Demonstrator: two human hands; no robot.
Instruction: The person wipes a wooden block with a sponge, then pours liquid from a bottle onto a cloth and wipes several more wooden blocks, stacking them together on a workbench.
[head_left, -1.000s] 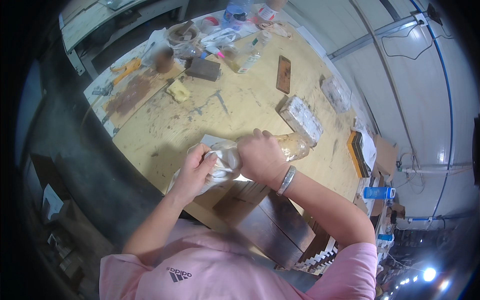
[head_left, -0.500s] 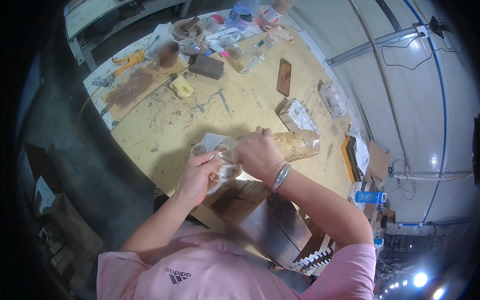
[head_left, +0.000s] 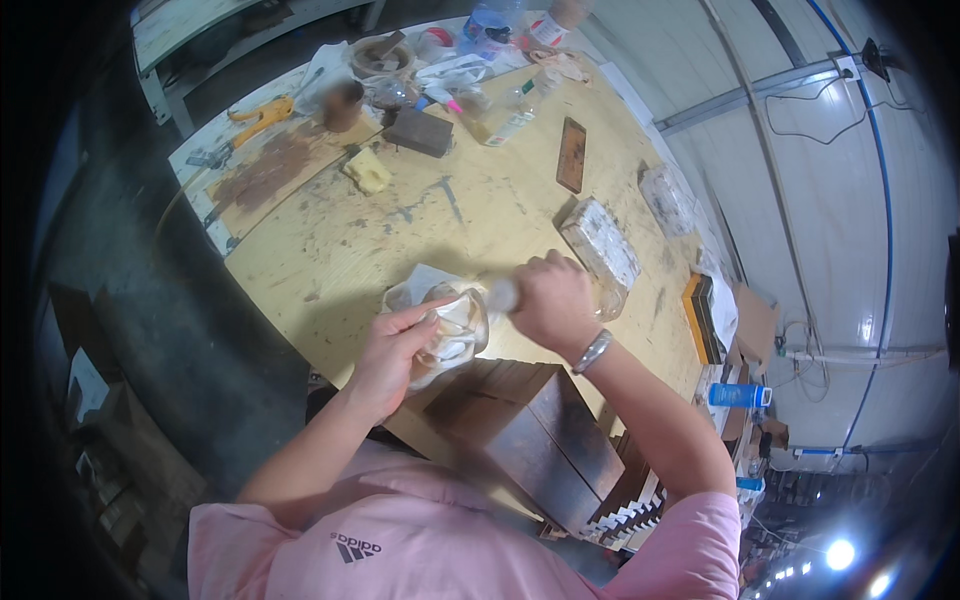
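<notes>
My left hand (head_left: 388,352) is closed around a clear, round-rimmed plastic container (head_left: 480,325), with the thumb lying across its side. White crumpled material (head_left: 452,335) shows inside, looking like tissue or cloth. Just right of the rim, my right hand (head_left: 552,305) is curled into a grip, a silvery bracelet on its wrist. A small whitish piece (head_left: 502,297), smeared by motion, sticks out from its left side; its kind cannot be made out. Partly hidden behind the right hand, a clear amber-tinted bottle-like thing (head_left: 610,300) lies on the table.
A stack of brown wooden boards (head_left: 535,440) stands at the near table edge. White-wrapped blocks (head_left: 600,240) lie at right, beside a flat brown piece (head_left: 571,155). Farther off are a dark block (head_left: 420,133), yellow sponge (head_left: 367,171), clear bottle (head_left: 510,118) and orange-handled tool (head_left: 262,120).
My right hand has moved right, away from the container, with the whitish piece now showing beside it. It now covers most of the amber-tinted thing. The left hand stays on the container.
</notes>
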